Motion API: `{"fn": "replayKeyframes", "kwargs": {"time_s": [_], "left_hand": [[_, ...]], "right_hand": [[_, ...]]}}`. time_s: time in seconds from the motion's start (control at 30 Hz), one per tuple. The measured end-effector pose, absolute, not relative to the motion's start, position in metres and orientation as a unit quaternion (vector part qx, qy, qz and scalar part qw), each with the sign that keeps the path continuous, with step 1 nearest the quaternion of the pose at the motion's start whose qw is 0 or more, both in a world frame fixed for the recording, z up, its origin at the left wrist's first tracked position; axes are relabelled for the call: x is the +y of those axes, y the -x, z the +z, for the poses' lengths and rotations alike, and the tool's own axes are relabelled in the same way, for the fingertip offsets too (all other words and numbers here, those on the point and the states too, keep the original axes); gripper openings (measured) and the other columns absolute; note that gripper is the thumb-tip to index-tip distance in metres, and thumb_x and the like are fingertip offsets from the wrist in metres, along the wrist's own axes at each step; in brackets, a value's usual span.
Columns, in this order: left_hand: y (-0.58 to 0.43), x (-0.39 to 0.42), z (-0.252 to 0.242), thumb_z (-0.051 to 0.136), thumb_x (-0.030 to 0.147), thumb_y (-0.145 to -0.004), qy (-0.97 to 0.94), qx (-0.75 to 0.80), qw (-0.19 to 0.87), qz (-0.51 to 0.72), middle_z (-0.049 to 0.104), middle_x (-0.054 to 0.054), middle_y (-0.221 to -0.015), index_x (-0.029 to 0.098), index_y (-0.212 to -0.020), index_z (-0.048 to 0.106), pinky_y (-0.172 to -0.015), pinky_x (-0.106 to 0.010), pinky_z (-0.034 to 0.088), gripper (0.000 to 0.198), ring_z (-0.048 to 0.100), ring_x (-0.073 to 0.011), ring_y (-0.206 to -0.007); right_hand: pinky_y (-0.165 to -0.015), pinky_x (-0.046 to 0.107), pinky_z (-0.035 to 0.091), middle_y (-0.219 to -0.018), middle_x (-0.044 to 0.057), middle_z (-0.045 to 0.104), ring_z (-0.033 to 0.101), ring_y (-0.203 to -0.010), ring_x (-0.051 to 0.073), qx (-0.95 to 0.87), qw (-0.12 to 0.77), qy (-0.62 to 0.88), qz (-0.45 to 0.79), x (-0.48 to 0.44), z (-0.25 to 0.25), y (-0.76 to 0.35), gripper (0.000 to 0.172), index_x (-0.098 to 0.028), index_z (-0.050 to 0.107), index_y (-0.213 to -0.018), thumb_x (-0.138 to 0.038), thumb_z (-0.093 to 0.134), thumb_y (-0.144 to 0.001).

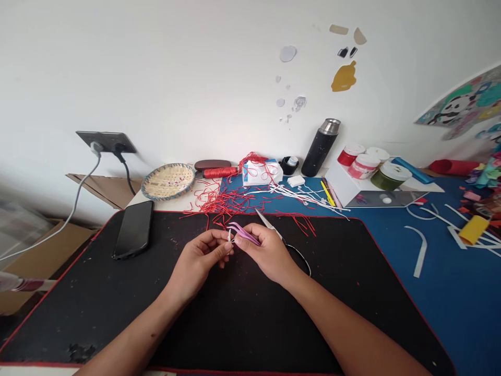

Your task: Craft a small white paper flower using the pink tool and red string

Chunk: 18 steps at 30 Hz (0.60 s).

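My left hand [206, 250] pinches a short white cord [229, 236] between thumb and fingers, over the black mat [242, 324]. Purple curved tweezers [246, 234] lie in my right hand [270, 250], their tips pointing left, close to the cord. The two hands nearly meet, and the fingers partly hide the cord. Behind my right hand lies a pair of scissors [270, 223], blades toward the upper left. A white strand [303, 257] curves out on the right of my right hand.
Cut red cords [225, 203] and white cords [301, 194] lie beyond the mat. A phone [134, 230] rests at its left, near a woven basket [168, 181]. Behind stand a dark flask [320, 149] and several paint jars [364, 166]. Paper strips [420, 253] lie at right.
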<state>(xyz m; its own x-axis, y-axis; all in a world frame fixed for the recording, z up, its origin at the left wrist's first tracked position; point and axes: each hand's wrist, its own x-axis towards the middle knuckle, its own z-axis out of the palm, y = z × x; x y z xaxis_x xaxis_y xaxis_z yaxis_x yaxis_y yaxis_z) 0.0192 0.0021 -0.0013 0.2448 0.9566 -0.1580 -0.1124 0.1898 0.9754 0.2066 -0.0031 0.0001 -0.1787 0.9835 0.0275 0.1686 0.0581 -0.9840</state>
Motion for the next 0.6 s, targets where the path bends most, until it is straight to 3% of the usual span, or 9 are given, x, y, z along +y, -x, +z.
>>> {"fn": "replayKeyframes", "kwargs": {"time_s": [0.3,0.6], "left_hand": [[-0.0241,0.0019,0.0012,0.099,0.036,-0.065,-0.376,0.432,0.697,0.432,0.071,-0.002,-0.074,0.013,-0.089,0.078,-0.052,-0.018,0.046,0.039,0.058,-0.0095,-0.059],[-0.0193,0.0024,-0.0005,0.098,0.034,-0.069,-0.361,0.414,0.733,0.4,0.072,-0.003,-0.072,0.012,-0.09,0.078,-0.05,-0.016,0.044,0.035,0.058,-0.0086,-0.057]], "right_hand": [[-0.066,0.026,0.043,-0.08,-0.001,0.067,0.058,-0.072,0.016,-0.603,0.424,0.482,0.474,-0.0027,-0.0027,-0.2071,0.018,-0.019,0.069,-0.09,-0.036,0.065,-0.095],[-0.068,0.026,0.046,-0.084,0.0,0.072,0.063,-0.074,0.016,-0.628,0.426,0.489,0.43,-0.0059,-0.0009,-0.2082,0.01,-0.02,0.072,-0.095,-0.03,0.067,-0.095]]}}
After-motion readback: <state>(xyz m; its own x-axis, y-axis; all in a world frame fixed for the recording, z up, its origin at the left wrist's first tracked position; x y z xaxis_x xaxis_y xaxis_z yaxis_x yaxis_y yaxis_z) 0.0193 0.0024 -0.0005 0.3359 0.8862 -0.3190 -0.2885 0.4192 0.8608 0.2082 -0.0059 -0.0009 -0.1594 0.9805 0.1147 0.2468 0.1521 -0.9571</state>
